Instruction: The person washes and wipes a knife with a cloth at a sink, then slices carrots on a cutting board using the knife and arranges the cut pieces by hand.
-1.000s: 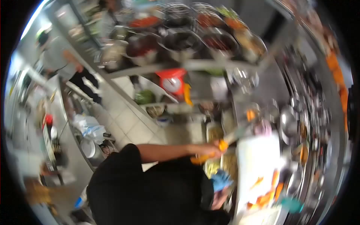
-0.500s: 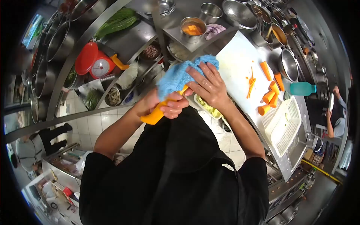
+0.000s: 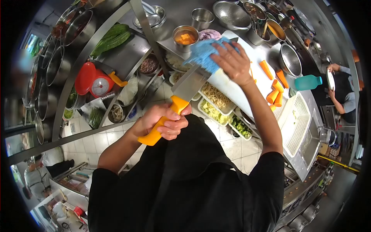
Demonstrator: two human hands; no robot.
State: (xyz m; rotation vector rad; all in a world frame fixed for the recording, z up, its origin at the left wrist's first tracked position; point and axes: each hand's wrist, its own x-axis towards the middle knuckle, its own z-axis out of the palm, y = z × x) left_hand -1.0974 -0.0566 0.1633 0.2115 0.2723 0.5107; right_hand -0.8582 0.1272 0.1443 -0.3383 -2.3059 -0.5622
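Note:
My left hand (image 3: 151, 117) is wrapped around the yellow handle of a knife (image 3: 191, 83) with a broad metal blade. The blade points up and to the right, away from my body. My right hand (image 3: 234, 63) presses a blue cloth (image 3: 205, 53) against the far part of the blade, which the cloth partly covers. Just beyond the cloth a bit of the blade's end shows. Under my right forearm lies a white cutting board (image 3: 228, 86), with peeled carrots (image 3: 266, 70) along its right side.
A white basket (image 3: 296, 131) and a teal bottle (image 3: 308, 82) are at the right. Trays of bean sprouts (image 3: 218, 96) and chopped greens (image 3: 240, 127) sit below the board. A red scale (image 3: 99, 86) stands left, behind a metal rail. Another person (image 3: 343, 87) holds a plate at far right.
My right hand and the cloth have slid up and right along the knife, baring much of the blade. My left hand has shifted slightly left and down, still gripping the handle.

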